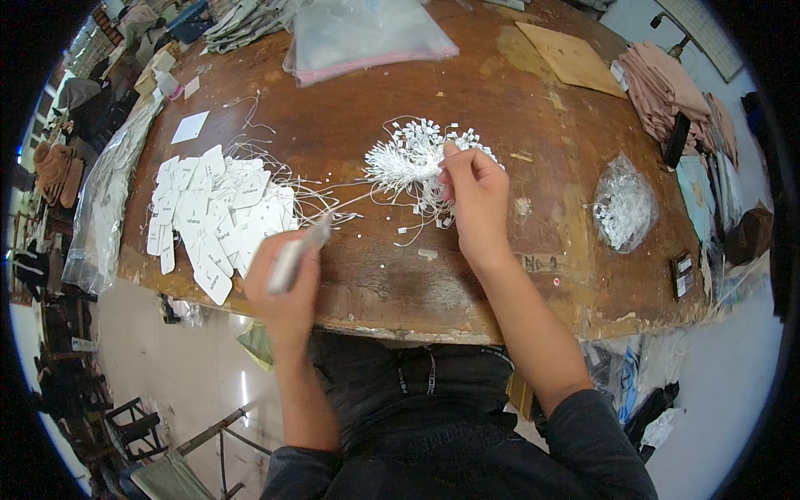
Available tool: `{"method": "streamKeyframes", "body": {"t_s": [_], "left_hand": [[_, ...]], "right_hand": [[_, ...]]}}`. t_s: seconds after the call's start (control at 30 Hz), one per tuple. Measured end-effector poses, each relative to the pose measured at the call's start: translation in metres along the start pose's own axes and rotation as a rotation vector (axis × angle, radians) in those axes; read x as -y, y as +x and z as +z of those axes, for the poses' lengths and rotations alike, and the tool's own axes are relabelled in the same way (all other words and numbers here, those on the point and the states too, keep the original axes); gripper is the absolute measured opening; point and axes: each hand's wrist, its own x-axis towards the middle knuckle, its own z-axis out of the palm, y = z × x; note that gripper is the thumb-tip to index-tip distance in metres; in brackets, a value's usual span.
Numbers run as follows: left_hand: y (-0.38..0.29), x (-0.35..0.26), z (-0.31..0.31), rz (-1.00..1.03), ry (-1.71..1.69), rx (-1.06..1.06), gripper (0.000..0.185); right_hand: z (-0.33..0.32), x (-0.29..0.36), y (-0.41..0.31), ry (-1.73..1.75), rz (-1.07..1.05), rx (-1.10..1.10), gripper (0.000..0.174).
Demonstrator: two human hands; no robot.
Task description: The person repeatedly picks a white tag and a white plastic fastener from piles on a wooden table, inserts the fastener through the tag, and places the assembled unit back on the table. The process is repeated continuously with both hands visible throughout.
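My left hand (281, 306) is closed around a white hang tag (295, 261), or a thin stack of them; motion blur hides which. A pale string (356, 199) runs from near the tag's upper end towards the string bundle. With thumb and fingers pinched together, my right hand (478, 200) is at the right side of a fanned bundle of white hang-tag strings (403, 165) with small plastic ends. Its fingertips grip strings there, though exactly how many is hidden. Beyond my left hand lies a loose heap of printed white hang tags (203, 215), strings trailing from its right side.
A knotted clear bag of white strings (625, 206) lies at the right. Clear plastic bags (369, 37) and a brown cardboard sheet (572, 59) lie along the far side. Folded pink fabric (669, 94) is piled at far right. The wooden table's near edge (406, 334) meets my waist.
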Motion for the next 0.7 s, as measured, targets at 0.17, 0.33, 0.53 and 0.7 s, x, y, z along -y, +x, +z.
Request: {"method": "streamKeyframes", "body": {"t_s": [0.17, 0.33, 0.53, 0.7], "left_hand": [[0.027, 0.019, -0.019, -0.300, -0.187, -0.233, 0.026], [0.029, 0.026, -0.009, -0.291, -0.303, -0.543, 0.029], [-0.002, 0.005, 0.027, -0.407, -0.539, -0.219, 0.029], [-0.018, -0.013, 0.055, -0.435, -0.633, 0.061, 0.025]], "right_hand": [[0.000, -0.010, 0.002, -0.709, -0.462, -0.163, 0.024], [-0.001, -0.018, -0.003, -0.995, -0.305, 0.159, 0.020], [0.001, -0.018, -0.005, -1.034, -0.477, -0.006, 0.015], [-0.001, -0.016, -0.003, -0.949, -0.396, 0.099, 0.017]]}}
